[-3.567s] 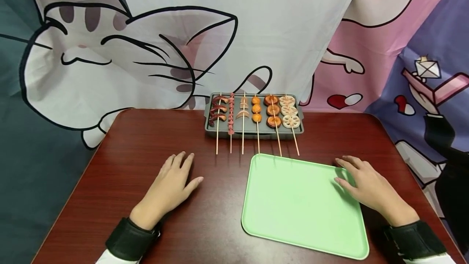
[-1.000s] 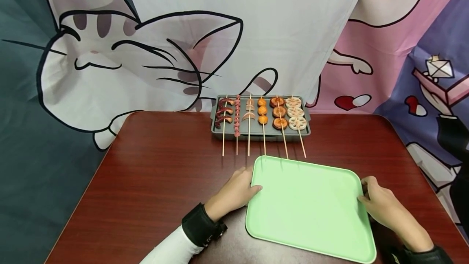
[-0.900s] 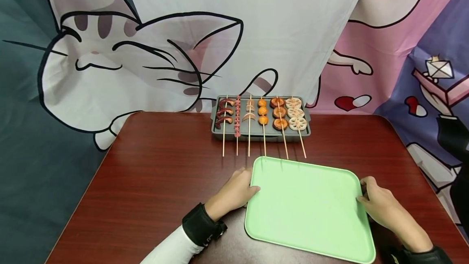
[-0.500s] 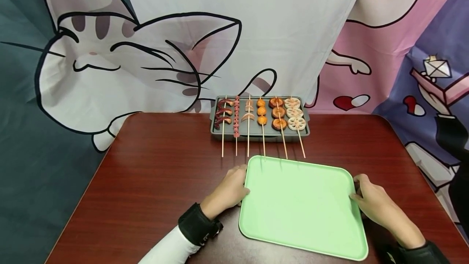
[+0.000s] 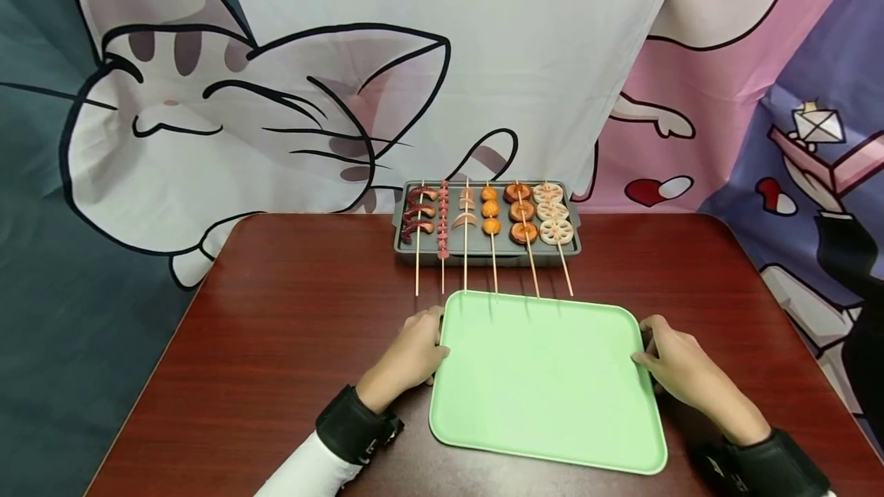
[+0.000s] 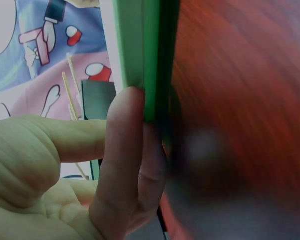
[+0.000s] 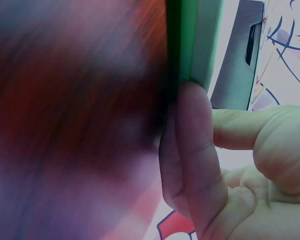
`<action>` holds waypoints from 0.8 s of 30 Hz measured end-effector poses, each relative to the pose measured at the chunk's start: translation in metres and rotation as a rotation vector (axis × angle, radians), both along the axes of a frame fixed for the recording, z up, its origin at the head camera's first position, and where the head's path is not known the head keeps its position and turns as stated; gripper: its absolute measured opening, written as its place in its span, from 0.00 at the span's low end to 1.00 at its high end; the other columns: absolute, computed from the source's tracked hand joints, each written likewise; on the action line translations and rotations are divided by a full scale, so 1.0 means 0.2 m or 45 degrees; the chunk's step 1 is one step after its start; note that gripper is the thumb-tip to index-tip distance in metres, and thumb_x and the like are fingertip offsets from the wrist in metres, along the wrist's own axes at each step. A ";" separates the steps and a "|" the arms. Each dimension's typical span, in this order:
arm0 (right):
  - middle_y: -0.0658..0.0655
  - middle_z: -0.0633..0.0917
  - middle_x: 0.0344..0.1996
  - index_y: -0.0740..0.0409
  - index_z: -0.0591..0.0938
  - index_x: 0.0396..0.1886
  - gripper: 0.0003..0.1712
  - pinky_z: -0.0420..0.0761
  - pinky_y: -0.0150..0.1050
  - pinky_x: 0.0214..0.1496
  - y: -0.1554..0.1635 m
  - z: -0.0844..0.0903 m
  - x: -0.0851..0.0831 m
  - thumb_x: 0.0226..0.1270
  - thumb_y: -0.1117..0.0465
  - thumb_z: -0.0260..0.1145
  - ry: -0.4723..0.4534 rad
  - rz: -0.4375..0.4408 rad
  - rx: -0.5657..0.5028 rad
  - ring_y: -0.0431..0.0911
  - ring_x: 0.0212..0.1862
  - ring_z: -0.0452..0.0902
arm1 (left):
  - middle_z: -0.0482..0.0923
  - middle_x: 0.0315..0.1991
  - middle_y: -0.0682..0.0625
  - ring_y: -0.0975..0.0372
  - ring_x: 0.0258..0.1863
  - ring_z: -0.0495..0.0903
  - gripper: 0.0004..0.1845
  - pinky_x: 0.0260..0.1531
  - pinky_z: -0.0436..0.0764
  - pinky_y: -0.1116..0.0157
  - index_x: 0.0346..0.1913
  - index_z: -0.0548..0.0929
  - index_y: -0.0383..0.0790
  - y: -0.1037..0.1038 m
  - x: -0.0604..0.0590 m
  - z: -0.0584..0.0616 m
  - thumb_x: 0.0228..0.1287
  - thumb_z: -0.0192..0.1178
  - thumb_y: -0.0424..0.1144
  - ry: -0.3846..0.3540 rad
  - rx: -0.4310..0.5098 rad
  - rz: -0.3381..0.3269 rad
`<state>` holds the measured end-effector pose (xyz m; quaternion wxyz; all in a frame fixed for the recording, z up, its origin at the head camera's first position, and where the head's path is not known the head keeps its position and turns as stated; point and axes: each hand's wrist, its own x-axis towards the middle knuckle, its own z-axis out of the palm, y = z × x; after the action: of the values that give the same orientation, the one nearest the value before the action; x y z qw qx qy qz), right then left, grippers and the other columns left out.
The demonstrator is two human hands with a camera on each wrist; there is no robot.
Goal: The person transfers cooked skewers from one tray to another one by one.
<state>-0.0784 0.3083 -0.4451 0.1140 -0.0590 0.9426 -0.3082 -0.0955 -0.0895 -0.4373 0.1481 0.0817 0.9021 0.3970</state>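
Left hand (image 5: 407,353) and right hand (image 5: 680,365) firmly pinching green tray (image 5: 545,386), now shifted toward nine o'clock, bringing it nearer the pan's (image 5: 511,250) six o'clock

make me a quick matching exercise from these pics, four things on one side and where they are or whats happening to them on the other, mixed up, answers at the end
Column 1
1. left hand
2. grey pan
3. skewer of white, holed slices
4. green tray

Column 2
A. gripped at both its sides
B. at the right end of the row of food
C. pinching the left edge of something flat
D. beneath all six skewers

Right pairs: 1-C, 2-D, 3-B, 4-A
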 end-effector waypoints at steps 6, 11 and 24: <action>0.56 0.80 0.26 0.74 0.67 0.58 0.24 0.80 0.33 0.18 -0.05 -0.01 -0.03 0.69 0.70 0.67 0.053 0.028 -0.010 0.43 0.19 0.77 | 0.71 0.31 0.44 0.61 0.10 0.75 0.32 0.10 0.81 0.65 0.74 0.65 0.27 -0.05 -0.01 0.00 0.69 0.61 0.24 -0.028 -0.004 0.032; 0.55 0.80 0.25 0.72 0.69 0.56 0.22 0.80 0.33 0.18 -0.08 -0.02 -0.05 0.68 0.71 0.68 0.084 0.043 -0.018 0.41 0.20 0.76 | 0.71 0.29 0.45 0.59 0.11 0.76 0.32 0.11 0.81 0.66 0.74 0.66 0.28 -0.08 -0.01 0.00 0.69 0.63 0.25 -0.046 -0.029 0.061; 0.55 0.80 0.25 0.72 0.68 0.57 0.23 0.80 0.35 0.19 -0.15 0.00 -0.11 0.70 0.70 0.68 0.052 0.085 -0.038 0.42 0.17 0.77 | 0.71 0.29 0.44 0.59 0.12 0.76 0.33 0.12 0.82 0.65 0.75 0.64 0.30 -0.14 -0.04 0.00 0.70 0.63 0.26 -0.093 -0.061 0.126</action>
<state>-0.0999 0.2791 -0.4456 0.1040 -0.0985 0.9376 -0.3170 -0.1028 -0.1168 -0.4369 0.1632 0.0190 0.9082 0.3850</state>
